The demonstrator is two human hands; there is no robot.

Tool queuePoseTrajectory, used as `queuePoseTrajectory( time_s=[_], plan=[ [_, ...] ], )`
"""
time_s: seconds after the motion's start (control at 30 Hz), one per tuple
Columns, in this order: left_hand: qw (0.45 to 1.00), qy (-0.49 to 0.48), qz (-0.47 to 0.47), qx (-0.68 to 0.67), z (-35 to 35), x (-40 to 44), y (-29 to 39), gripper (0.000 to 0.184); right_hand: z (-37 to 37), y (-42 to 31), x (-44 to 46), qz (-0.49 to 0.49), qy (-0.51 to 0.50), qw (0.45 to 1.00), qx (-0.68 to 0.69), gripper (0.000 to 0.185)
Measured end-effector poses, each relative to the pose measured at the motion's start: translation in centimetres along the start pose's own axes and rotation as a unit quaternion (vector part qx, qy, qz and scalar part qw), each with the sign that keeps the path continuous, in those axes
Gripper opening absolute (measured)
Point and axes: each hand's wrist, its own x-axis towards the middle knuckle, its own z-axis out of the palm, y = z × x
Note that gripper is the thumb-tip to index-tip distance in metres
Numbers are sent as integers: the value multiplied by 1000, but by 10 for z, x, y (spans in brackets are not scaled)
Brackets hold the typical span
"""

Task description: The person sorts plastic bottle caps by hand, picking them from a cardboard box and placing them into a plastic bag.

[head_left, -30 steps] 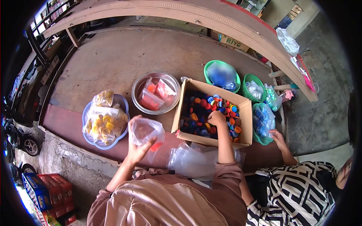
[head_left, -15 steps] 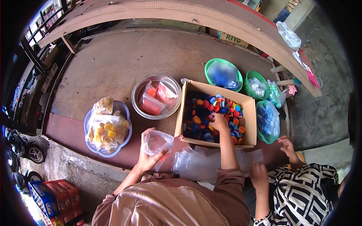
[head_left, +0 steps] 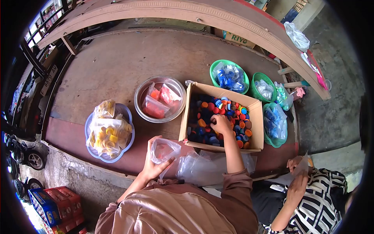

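Observation:
My left hand (head_left: 152,165) grips a clear plastic bag (head_left: 165,150) by its side, the thumb across the front and the bag's mouth spread wide. Inside a cardboard box (head_left: 255,113), my right hand (head_left: 221,124) reaches down among loose plastic bottle caps (head_left: 238,117) in red, orange, blue and other colours. Its fingers are curled together, and what they hold is hidden. Flat clear plastic bags (head_left: 198,169) lie on the table edge just below the box.
Left of the box stand a metal bowl (head_left: 140,111) with red-filled bags and a lavender basin (head_left: 130,142) with bagged yellow caps. Green baskets (head_left: 212,74) with bagged caps are at the right. Beside me, a co-worker's hands (head_left: 298,185) hold a clear bag.
My right hand has shifted slightly left among the caps, while my left hand keeps the bag. The co-worker's hands have come together and now hold a clear bag.

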Motion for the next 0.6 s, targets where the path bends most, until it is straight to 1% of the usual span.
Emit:
queuePoseTrajectory(
  time_s=[0.07,0.17,0.27,0.37,0.4,0.5,0.53,0.57,0.6],
  plan=[
    [1000,1,-2,-3,0,0,0,77,3,6,2,-32,-4,999,1,24],
    [1000,5,-11,-5,-1,0,-1,77,3,4,0,-8,10,998,63,29],
    [1000,1,-11,0,-1,0,-3,76,25,31,9,19,128,989,73,33],
    [1000,-5,-6,5,0,0,-4,76,4,8,4,37,278,959,-37,31],
    [1000,-7,-6,4,0,1,-4,76,-4,-5,0,35,295,952,-72,31],
    [1000,-12,-10,4,2,1,-1,76,-10,-12,-4,-1,249,959,-134,28],
    [1000,-13,-12,5,2,2,0,76,-7,-9,-1,-30,218,971,-89,22],
    [1000,-12,-13,2,2,2,0,76,-6,-7,-2,-30,133,989,-50,11],
    [1000,-12,-13,0,2,2,0,76,-5,-8,-2,-26,66,997,-43,10]
  ],
)
